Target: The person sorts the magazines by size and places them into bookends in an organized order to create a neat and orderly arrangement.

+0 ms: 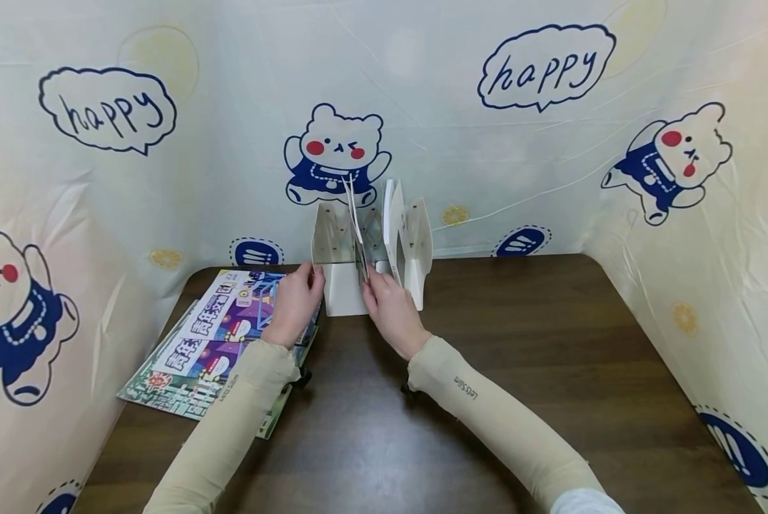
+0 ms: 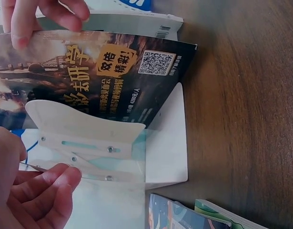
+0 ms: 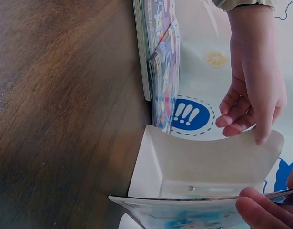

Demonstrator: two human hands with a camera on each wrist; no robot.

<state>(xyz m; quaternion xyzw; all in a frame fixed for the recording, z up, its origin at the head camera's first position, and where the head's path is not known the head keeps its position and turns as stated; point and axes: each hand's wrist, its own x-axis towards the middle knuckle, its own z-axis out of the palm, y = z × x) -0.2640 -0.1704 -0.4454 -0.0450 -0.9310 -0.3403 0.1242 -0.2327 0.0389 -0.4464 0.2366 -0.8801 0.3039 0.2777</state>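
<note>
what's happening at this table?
A person is handling a white rack and a thin magazine. The left hand pinches the rack's left side panel, while the right hand holds the magazine upright among the dividers. Another book stands further right in the rack. More magazines lie in a pile on the table, left of the rack.
</note>
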